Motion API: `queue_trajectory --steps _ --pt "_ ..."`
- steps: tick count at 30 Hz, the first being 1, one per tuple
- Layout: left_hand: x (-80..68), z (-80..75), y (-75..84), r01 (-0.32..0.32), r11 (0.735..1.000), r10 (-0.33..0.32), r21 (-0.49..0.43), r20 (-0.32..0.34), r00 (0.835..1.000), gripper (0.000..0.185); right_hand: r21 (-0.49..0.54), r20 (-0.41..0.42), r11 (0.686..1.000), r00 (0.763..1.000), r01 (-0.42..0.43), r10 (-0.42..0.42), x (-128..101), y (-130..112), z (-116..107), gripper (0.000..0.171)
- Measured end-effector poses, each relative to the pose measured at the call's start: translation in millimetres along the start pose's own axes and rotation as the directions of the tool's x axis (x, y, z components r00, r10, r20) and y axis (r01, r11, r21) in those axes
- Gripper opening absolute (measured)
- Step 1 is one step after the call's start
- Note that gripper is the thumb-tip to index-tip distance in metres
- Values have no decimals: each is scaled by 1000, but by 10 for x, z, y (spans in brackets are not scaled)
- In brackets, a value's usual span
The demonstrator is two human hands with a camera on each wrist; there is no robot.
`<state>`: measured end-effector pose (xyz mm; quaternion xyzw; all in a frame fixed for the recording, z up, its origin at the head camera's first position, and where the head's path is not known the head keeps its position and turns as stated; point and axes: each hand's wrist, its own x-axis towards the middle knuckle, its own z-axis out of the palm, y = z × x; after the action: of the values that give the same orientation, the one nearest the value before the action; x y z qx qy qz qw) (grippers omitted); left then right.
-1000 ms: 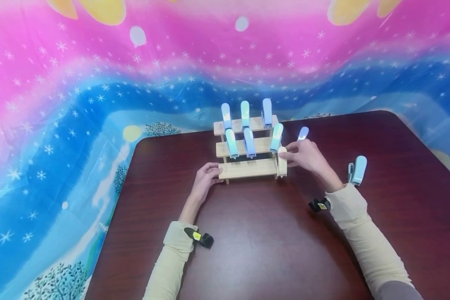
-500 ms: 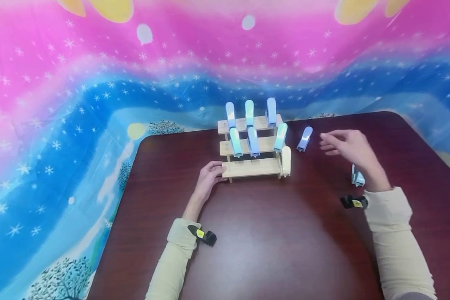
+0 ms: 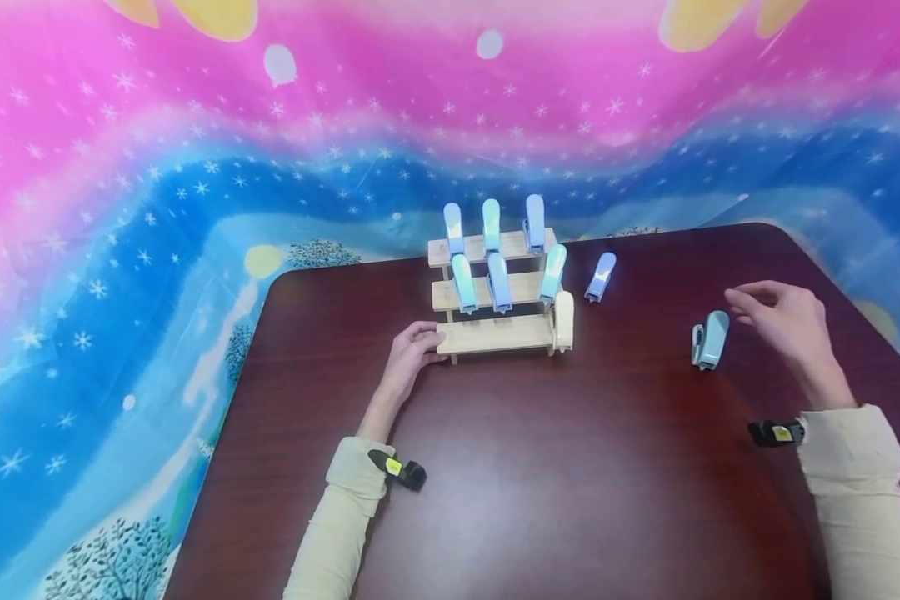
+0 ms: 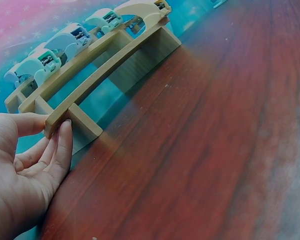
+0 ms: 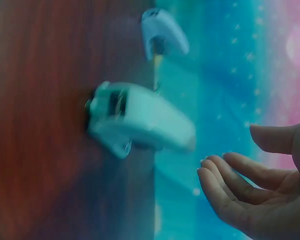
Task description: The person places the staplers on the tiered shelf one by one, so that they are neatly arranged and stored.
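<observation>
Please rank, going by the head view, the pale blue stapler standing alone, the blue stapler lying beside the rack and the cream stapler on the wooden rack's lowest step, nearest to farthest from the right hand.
1. Pale blue stapler, just left of the right hand.
2. Blue stapler, on the table right of the wooden rack.
3. Cream stapler, at the lowest step's right end.

Bare desk lies open between the wooden rack and the lone stapler. Another stapler stands just right of the rack, narrowing that side; staplers crowd the upper steps.
</observation>
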<state>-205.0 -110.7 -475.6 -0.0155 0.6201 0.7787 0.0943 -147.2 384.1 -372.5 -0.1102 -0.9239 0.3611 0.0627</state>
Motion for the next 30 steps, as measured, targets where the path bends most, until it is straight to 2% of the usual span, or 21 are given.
queue_trajectory --steps 4,10,12,17,20,24,30 --pt "4 -11 17 -9 1000 9 11 2 1000 29 49 58 998 998 -42 39 2 151 -29 66" --pt "0 -32 8 -3 1000 3 6 1 1000 29 215 234 971 971 -99 47 16 301 -5 69" --pt "0 -33 -3 -3 1000 3 0 9 1000 29 210 294 972 955 -108 42 20 327 8 71" --pt "-19 5 19 -2 1000 2 2 14 1000 30 101 409 991 912 -92 43 29 343 68 79" --pt "-2 4 -16 -4 1000 4 -1 6 1000 29 52 418 997 908 -60 32 29 329 108 75" --pt "-21 -8 -17 6 1000 -6 4 4 1000 29 3 382 1000 924 0 -1 20 290 145 67" --pt "-18 -12 -21 -7 1000 7 4 12 1000 30 -146 308 986 951 79 -30 6 206 209 60"
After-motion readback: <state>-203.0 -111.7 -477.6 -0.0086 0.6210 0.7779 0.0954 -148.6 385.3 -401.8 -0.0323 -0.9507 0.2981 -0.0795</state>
